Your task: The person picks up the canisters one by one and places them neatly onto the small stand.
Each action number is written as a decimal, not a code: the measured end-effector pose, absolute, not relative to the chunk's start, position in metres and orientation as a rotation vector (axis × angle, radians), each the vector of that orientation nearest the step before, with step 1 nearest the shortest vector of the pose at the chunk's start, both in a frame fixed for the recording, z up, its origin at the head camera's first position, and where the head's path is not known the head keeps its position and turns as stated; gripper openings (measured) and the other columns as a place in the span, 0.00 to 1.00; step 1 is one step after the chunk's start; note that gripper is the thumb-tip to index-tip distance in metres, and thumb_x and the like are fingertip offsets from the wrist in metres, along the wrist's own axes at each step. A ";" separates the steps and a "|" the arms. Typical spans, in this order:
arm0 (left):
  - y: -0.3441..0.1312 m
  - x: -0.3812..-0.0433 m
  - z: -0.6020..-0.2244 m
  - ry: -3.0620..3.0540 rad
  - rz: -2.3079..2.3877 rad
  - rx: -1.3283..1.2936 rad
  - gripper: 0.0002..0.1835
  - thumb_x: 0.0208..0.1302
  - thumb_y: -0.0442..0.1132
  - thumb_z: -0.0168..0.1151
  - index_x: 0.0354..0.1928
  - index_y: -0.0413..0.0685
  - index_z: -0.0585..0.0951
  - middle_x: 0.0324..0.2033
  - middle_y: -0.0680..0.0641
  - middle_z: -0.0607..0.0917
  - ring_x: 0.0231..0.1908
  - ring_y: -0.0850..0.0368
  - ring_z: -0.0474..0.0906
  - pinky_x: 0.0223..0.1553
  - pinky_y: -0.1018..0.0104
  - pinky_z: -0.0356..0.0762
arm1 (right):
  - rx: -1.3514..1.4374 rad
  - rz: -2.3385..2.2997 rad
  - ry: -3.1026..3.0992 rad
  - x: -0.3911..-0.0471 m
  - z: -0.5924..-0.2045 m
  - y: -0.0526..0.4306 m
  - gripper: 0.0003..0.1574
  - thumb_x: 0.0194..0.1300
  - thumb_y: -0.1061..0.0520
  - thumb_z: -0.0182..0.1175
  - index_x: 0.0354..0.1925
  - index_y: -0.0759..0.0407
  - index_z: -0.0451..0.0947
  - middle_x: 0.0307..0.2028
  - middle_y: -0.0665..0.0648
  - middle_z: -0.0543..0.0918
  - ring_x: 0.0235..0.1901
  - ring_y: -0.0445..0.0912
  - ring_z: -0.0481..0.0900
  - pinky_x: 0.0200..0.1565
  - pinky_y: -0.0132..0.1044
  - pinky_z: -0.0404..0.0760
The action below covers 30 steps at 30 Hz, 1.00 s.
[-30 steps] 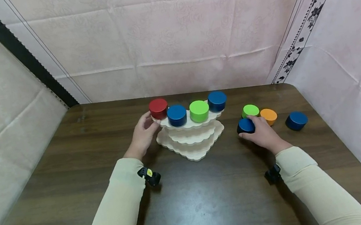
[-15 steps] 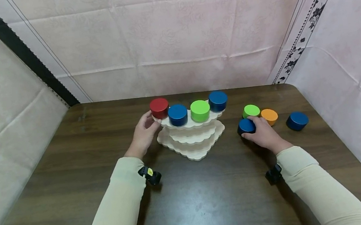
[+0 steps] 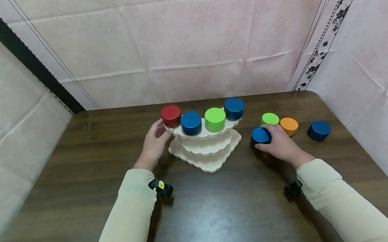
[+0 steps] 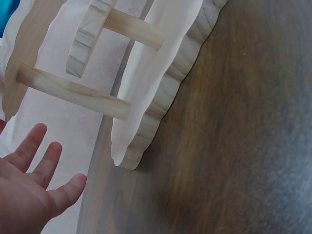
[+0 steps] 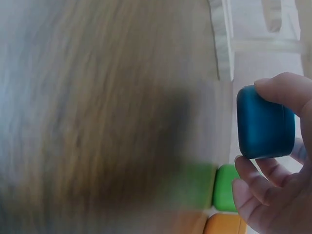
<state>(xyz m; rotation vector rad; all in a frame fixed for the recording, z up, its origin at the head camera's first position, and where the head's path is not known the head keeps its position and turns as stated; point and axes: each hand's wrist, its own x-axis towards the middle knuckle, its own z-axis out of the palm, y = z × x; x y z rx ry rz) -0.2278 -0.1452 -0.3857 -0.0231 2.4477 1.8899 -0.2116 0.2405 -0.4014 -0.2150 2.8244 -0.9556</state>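
Leftward comes the blue tin [image 3: 259,134], pinched by the right hand [image 3: 280,142], near the stand [image 3: 209,161]. Probably light, stiff, slippery: best held round its sides. Whether the left hand [image 3: 151,147] grips, can't tell.

Stand [image 3: 205,147] is showing cream; cylinder [image 3: 260,134] at its 3 o'clock, blue; border [image 3: 340,16] at 2 o'clock, black florals.
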 end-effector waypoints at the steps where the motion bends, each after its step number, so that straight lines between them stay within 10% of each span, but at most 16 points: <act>1: -0.145 -0.228 -0.386 2.447 1.890 -0.024 0.34 0.69 0.50 0.56 0.73 0.54 0.59 0.68 0.42 0.66 0.67 0.45 0.61 0.67 0.43 0.59 | -0.224 -0.962 2.828 -0.211 -0.400 0.239 0.46 0.63 0.50 0.63 0.70 0.66 0.54 0.66 0.74 0.56 0.61 0.67 0.60 0.60 0.66 0.65; 30: -0.145 -0.227 -0.385 2.446 1.898 -0.023 0.33 0.69 0.50 0.56 0.73 0.55 0.59 0.68 0.42 0.67 0.67 0.45 0.62 0.66 0.43 0.60 | -0.352 -1.078 2.859 -0.191 -0.380 0.194 0.42 0.61 0.55 0.66 0.67 0.67 0.59 0.62 0.71 0.61 0.59 0.64 0.63 0.58 0.63 0.69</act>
